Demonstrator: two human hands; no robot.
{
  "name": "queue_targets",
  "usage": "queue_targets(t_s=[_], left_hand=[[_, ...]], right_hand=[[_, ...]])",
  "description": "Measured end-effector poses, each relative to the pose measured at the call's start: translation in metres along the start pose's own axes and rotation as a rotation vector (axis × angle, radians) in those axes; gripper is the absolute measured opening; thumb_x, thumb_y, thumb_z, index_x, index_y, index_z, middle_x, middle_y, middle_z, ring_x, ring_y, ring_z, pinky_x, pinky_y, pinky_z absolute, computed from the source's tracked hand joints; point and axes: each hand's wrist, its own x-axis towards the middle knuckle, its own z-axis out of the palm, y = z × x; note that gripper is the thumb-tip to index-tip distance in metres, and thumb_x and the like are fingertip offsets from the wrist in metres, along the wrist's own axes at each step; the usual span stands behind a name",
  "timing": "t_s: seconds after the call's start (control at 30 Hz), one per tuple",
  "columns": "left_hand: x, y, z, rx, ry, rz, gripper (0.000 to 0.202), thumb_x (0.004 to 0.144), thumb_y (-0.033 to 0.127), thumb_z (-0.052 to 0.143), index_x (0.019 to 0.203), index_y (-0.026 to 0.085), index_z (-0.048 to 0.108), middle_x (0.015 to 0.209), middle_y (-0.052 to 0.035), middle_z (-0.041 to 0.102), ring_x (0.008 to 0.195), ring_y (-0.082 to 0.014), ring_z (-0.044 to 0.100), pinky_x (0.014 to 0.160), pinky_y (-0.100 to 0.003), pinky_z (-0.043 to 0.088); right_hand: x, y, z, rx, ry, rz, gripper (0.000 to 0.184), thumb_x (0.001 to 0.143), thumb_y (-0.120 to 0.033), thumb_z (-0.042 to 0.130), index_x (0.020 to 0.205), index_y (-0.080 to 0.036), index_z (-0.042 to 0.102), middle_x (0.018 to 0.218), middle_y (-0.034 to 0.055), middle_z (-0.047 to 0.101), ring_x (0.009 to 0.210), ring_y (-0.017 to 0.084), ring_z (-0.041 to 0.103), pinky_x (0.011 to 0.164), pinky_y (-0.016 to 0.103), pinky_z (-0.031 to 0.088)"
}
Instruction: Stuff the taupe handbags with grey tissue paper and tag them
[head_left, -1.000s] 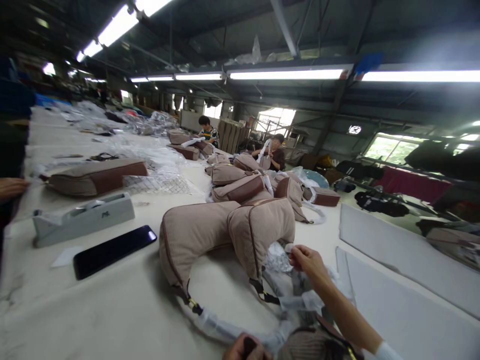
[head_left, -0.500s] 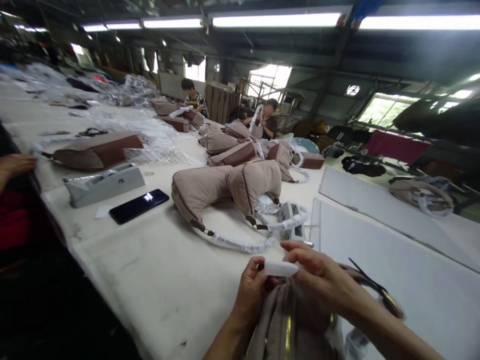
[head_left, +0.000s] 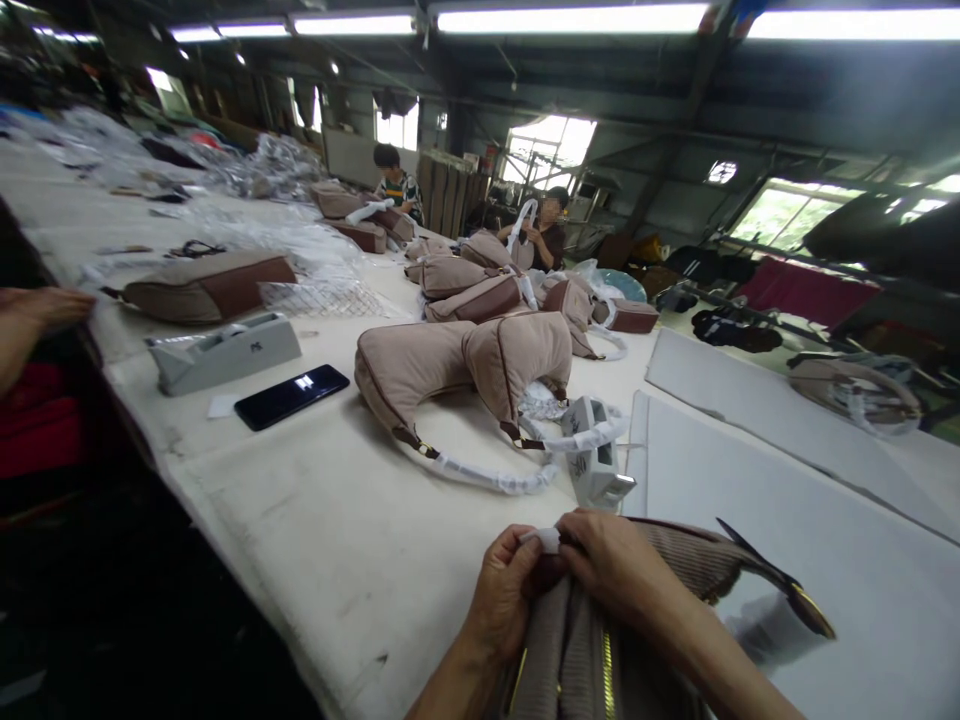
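Head view: fingers (head_left: 592, 540) on bag (head_left: 570, 650), interior hidden

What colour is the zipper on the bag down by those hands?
Gold: the zipper shows best in the head view.

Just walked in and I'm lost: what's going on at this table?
A person's left hand pinches a white strip at the top of a bag; the right hand meets the strip's other end. Two more bags lie beyond on the table, their straps wrapped in white. Across it, someone else handles another bag.
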Motion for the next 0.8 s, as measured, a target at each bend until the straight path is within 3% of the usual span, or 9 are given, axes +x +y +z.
queue_targets(t_s=[0.07, 0.2, 0.33, 0.57, 0.8], left_hand=[[-0.005, 0.003, -0.007, 0.0, 0.063, -0.005, 0.028, 0.066, 0.033, 0.079, 0.078, 0.015, 0.061, 0.073, -0.001, 0.069, 0.065, -0.0122, 0.065, 0.072, -0.026, 0.05], [-0.007, 0.016, -0.025, 0.091, 0.203, 0.038, 0.032, 0.062, 0.035, 0.081, 0.077, 0.012, 0.065, 0.069, -0.0014, 0.068, 0.058, -0.011, 0.062, 0.062, -0.025, 0.05], [-0.006, 0.026, -0.035, 0.166, 0.254, 0.066, 0.035, 0.059, 0.039, 0.083, 0.078, 0.013, 0.067, 0.07, -0.0016, 0.068, 0.057, -0.0109, 0.061, 0.061, -0.025, 0.05], [-0.003, 0.021, -0.037, 0.38, 0.214, 0.101, 0.028, 0.063, 0.037, 0.079, 0.074, 0.012, 0.07, 0.067, -0.0013, 0.065, 0.057, -0.0114, 0.059, 0.06, -0.024, 0.048], [-0.001, 0.026, -0.037, 0.564, 0.152, 0.106, 0.027, 0.069, 0.036, 0.075, 0.081, 0.012, 0.072, 0.065, -0.0019, 0.066, 0.06, -0.0122, 0.06, 0.062, -0.023, 0.047]], right_hand=[[0.0, -0.002, 0.003, 0.013, -0.022, 0.01, 0.018, 0.079, -0.014, 0.049, 0.083, -0.015, 0.067, 0.086, 0.0088, 0.066, 0.083, 0.021, 0.062, 0.072, 0.027, 0.039], [-0.002, -0.007, 0.006, 0.091, 0.026, 0.018, 0.023, 0.087, -0.016, 0.046, 0.083, -0.016, 0.069, 0.089, 0.0071, 0.064, 0.085, 0.017, 0.061, 0.074, 0.025, 0.039], [-0.005, -0.008, 0.004, 0.114, 0.031, 0.042, 0.025, 0.089, -0.018, 0.046, 0.086, -0.018, 0.07, 0.091, 0.0058, 0.063, 0.083, 0.016, 0.061, 0.073, 0.025, 0.04], [-0.004, -0.004, 0.002, 0.063, 0.029, 0.049, 0.025, 0.091, -0.022, 0.045, 0.082, -0.019, 0.068, 0.091, 0.0045, 0.062, 0.082, 0.017, 0.061, 0.069, 0.025, 0.037], [-0.006, -0.001, 0.002, 0.075, 0.025, 0.048, 0.023, 0.09, -0.022, 0.047, 0.082, -0.019, 0.068, 0.092, 0.0037, 0.062, 0.082, 0.016, 0.06, 0.067, 0.025, 0.036]])
